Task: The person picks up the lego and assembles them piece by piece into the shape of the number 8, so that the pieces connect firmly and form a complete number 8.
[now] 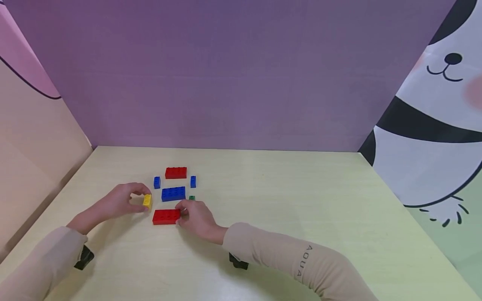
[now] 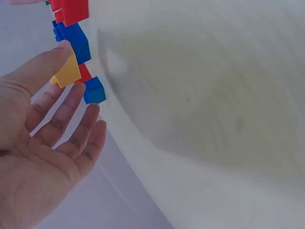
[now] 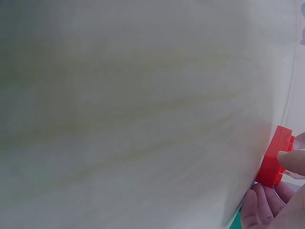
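My left hand pinches a small yellow toy brick between thumb and fingers at the left of the group. In the left wrist view the thumb presses one side of that yellow brick, while the other fingers spread loosely. To the right, my right hand grips the right end of the nearest red brick, which lies flat on the table. The right wrist view has the thumb against this red brick. A long blue brick sits just behind it. The green brick is partly hidden by my right hand.
Another red brick lies farthest back, with one small blue brick to its front left and a second small blue brick to its front right. The pale table meets a purple wall behind.
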### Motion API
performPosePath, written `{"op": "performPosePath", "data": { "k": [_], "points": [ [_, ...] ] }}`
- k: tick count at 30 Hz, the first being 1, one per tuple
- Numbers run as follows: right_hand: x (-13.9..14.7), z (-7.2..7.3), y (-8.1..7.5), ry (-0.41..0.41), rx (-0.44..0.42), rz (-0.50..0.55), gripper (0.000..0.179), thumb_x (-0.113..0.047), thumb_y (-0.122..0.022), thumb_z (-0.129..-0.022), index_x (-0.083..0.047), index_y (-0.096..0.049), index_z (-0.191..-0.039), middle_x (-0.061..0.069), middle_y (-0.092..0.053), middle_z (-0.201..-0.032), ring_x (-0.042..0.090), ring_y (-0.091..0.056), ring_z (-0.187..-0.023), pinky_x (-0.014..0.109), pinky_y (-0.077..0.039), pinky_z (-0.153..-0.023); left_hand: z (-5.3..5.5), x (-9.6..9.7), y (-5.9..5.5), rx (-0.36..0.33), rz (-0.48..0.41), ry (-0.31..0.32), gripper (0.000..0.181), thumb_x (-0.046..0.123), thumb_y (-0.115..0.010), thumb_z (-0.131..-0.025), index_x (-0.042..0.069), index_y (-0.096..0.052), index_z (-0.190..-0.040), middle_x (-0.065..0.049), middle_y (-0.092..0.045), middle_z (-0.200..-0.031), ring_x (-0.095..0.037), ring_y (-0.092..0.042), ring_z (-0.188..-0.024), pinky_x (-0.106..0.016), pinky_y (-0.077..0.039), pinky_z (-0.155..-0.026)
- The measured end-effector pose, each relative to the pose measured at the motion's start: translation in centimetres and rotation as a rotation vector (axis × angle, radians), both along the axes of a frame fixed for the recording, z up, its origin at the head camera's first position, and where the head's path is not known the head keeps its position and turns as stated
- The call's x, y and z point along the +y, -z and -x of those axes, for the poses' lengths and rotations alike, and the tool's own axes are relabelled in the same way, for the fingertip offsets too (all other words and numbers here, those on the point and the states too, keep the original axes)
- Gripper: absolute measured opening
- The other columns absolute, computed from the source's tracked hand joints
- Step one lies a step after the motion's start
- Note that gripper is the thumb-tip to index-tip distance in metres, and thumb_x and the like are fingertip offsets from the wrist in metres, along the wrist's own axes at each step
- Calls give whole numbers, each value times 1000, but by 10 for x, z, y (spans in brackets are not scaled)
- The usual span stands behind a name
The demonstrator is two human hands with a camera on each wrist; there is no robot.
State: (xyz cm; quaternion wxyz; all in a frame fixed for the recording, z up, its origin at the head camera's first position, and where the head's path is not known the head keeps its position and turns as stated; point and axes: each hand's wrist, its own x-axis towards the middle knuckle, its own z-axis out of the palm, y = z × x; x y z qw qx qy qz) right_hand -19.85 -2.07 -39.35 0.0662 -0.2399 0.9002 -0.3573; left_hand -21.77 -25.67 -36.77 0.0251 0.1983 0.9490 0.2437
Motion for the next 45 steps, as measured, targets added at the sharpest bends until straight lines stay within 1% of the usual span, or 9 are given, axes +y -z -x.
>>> {"op": "performPosePath", "data": {
  "k": [5,10,18,21,26,30,35,45],
  "points": [
    [0,-1,-1,7,-6,-1,27,-8,-68,-80,-9,-63,-106,0,-66,-99,7,-59,-83,12,-47,-72,-1,1,-7,24,8,14,34,18,-76,-72,6,-61,-100,-9,-63,-101,-32,-57,-96,-50,-50,-79],
    [0,-1,-2,8,-13,-5,26,-7,-68,-80,-9,-63,-106,0,-66,-99,8,-60,-83,12,-47,-72,-1,4,-14,43,19,9,35,19,-77,-72,8,-61,-101,-8,-63,-101,-32,-57,-97,-50,-50,-80],
    [1,-1,-3,2,-14,-18,26,-7,-68,-80,-9,-63,-106,0,-66,-99,6,-59,-82,12,-47,-72,-2,7,-20,36,28,11,37,19,-77,-72,8,-60,-103,-7,-64,-101,-31,-58,-96,-50,-50,-80],
    [1,-1,-4,4,-14,-23,27,-7,-69,-80,-10,-63,-106,0,-66,-99,6,-59,-82,12,-47,-72,-3,8,-20,22,24,14,37,19,-77,-72,8,-60,-104,-7,-64,-101,-30,-58,-97,-49,-50,-81],
    [0,-1,-3,4,-26,-29,27,-7,-69,-80,-10,-63,-105,-1,-66,-98,5,-59,-81,12,-47,-72,-3,8,-17,-20,12,42,39,21,-77,-72,10,-60,-105,-7,-64,-102,-29,-58,-98,-49,-49,-81],
    [0,0,-3,2,-35,-29,27,-7,-69,-79,-10,-63,-106,-1,-66,-99,5,-59,-82,12,-47,-72,-5,9,-14,-51,2,58,39,22,-78,-71,11,-60,-104,-5,-64,-102,-27,-58,-98,-48,-49,-81],
    [-1,1,-1,3,-28,-31,27,-8,-70,-79,-11,-63,-105,-2,-66,-98,5,-58,-81,12,-47,-71,-6,11,-12,-86,-9,83,39,25,-78,-70,12,-60,-103,-2,-64,-100,-26,-58,-97,-48,-49,-82],
    [0,2,-2,7,-24,-31,26,-8,-70,-78,-11,-64,-104,-2,-66,-96,5,-57,-80,12,-47,-71,-8,14,-8,-101,-35,134,39,25,-79,-70,12,-61,-101,2,-64,-97,-24,-58,-96,-48,-49,-81]
  ]
}}
